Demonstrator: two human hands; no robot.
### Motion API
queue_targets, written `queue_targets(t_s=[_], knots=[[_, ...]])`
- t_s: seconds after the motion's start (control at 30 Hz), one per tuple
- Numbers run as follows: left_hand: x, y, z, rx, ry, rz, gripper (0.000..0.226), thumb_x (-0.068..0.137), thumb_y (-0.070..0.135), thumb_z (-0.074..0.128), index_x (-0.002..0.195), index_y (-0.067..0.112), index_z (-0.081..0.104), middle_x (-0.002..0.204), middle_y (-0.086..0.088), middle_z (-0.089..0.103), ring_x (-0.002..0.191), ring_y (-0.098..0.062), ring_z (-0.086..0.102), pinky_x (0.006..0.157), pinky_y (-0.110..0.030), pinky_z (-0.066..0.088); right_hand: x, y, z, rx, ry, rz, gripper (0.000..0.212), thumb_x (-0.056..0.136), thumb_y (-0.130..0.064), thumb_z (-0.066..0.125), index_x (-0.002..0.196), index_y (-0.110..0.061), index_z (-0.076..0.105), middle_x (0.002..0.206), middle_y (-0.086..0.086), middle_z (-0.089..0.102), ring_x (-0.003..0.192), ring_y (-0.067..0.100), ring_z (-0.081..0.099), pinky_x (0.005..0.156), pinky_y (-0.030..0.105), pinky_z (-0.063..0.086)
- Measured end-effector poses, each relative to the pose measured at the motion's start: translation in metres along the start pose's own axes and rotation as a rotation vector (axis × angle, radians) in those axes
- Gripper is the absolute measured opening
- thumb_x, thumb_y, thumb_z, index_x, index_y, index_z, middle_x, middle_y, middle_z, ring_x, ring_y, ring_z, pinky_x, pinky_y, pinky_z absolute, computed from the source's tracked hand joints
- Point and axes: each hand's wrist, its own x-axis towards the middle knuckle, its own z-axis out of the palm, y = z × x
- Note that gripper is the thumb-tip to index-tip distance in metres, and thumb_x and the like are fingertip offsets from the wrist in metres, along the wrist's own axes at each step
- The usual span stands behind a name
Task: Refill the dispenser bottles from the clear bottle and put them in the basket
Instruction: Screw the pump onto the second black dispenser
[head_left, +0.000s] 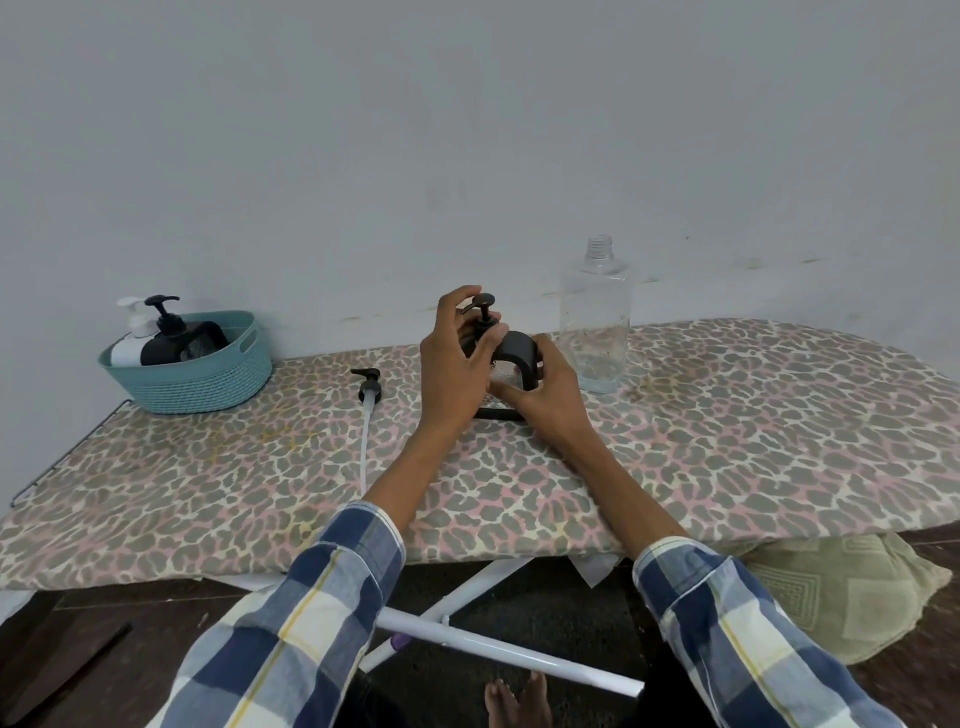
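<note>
We're over the ironing board (727, 415) w/ the leopard-print cover, both hands busy at mid-board toward the far edge. Left hand (457, 364) is curled round the black pump head (483, 312), fingers wrapped at its collar, thumb side up by the nozzle. Right hand (545, 400) grips the black dispenser bottle (519, 353) from the right side, fingers bent round its body, bottle standing on the board. Pump sits at the bottle's neck; can't tell whether it's fully seated.

Just right of the hands, near the far edge, the clear bottle (596, 322) stands upright, cap off, threads bare, only a thin bit of liquid at the bottom.

At the far left corner, the teal basket (208, 379) already carries two dispensers: a white bottle (130, 343) w/ white pump and another black bottle (176, 338) w/ black pump, both leaning inside it.

Btwn basket and hands, a loose pump (368, 387) lies flat on the cover, black head toward the far edge, white tube running toward our near edge.

Checked sleeves (337, 587) at the bottom, a green towel (841, 587) under the board's right end.
</note>
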Motion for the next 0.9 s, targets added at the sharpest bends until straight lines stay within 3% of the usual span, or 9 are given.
queue_targets(t_s=[0.13, 0.3, 0.4, 0.5, 0.6, 0.77, 0.9], knots=[[-0.003, -0.003, 0.000, -0.039, -0.001, -0.035, 0.033, 0.104, 0.019, 0.072, 0.135, 0.015, 0.062, 0.120, 0.005, 0.077, 0.116, -0.005, 0.072, 0.103, -0.033, 0.060, 0.000, -0.001, 0.000, 0.003, -0.002, 0.002, 0.056, 0.079, -0.043, 0.090, 0.120, -0.021, 0.059, 0.108, -0.002, 0.067, 0.097, 0.017, 0.064, 0.083, 0.034, 0.057], [-0.008, -0.007, 0.007, 0.001, -0.002, -0.027, 0.021, 0.110, 0.022, 0.059, 0.130, 0.017, 0.064, 0.118, 0.004, 0.073, 0.110, -0.007, 0.070, 0.097, -0.034, 0.061, 0.000, -0.001, -0.001, 0.009, -0.021, 0.003, 0.054, 0.082, -0.039, 0.089, 0.125, -0.023, 0.060, 0.111, -0.005, 0.068, 0.099, 0.012, 0.065, 0.084, 0.029, 0.055], [-0.009, -0.007, 0.008, -0.006, -0.007, -0.025, 0.019, 0.113, 0.019, 0.054, 0.127, 0.015, 0.067, 0.118, 0.006, 0.073, 0.109, -0.006, 0.070, 0.095, -0.027, 0.059, -0.001, -0.001, -0.001, 0.005, -0.028, 0.010, 0.056, 0.082, -0.041, 0.089, 0.127, -0.025, 0.060, 0.113, -0.006, 0.068, 0.101, 0.011, 0.065, 0.085, 0.027, 0.054], [-0.009, -0.006, 0.007, -0.053, 0.005, -0.063, 0.021, 0.113, 0.020, 0.054, 0.126, 0.014, 0.070, 0.120, 0.009, 0.074, 0.112, -0.004, 0.071, 0.096, -0.023, 0.056, -0.001, -0.001, -0.001, 0.013, -0.028, 0.014, 0.058, 0.081, -0.042, 0.089, 0.128, -0.026, 0.060, 0.114, -0.007, 0.069, 0.102, 0.010, 0.065, 0.087, 0.027, 0.055], [-0.011, -0.004, 0.008, -0.082, 0.022, -0.084, 0.022, 0.110, 0.028, 0.063, 0.127, 0.017, 0.072, 0.119, 0.008, 0.076, 0.113, -0.006, 0.071, 0.098, -0.028, 0.058, -0.001, -0.001, -0.001, 0.009, -0.028, 0.007, 0.058, 0.080, -0.045, 0.088, 0.127, -0.025, 0.060, 0.112, -0.005, 0.069, 0.101, 0.013, 0.066, 0.085, 0.029, 0.055], [-0.011, -0.005, 0.012, -0.065, 0.074, -0.101, 0.036, 0.105, 0.030, 0.070, 0.136, 0.017, 0.057, 0.127, 0.007, 0.073, 0.117, -0.003, 0.069, 0.102, -0.038, 0.060, 0.000, 0.002, -0.001, 0.000, -0.028, -0.004, 0.052, 0.083, -0.036, 0.088, 0.124, -0.023, 0.060, 0.110, -0.003, 0.068, 0.100, 0.015, 0.064, 0.083, 0.030, 0.055], [-0.012, -0.005, 0.012, -0.131, 0.085, -0.104, 0.024, 0.110, 0.021, 0.061, 0.128, 0.015, 0.046, 0.127, 0.002, 0.074, 0.113, -0.009, 0.071, 0.100, -0.043, 0.060, 0.001, 0.002, -0.002, 0.006, -0.037, 0.010, 0.056, 0.083, -0.035, 0.090, 0.129, -0.023, 0.061, 0.113, -0.005, 0.068, 0.100, 0.005, 0.063, 0.082, 0.016, 0.049]])
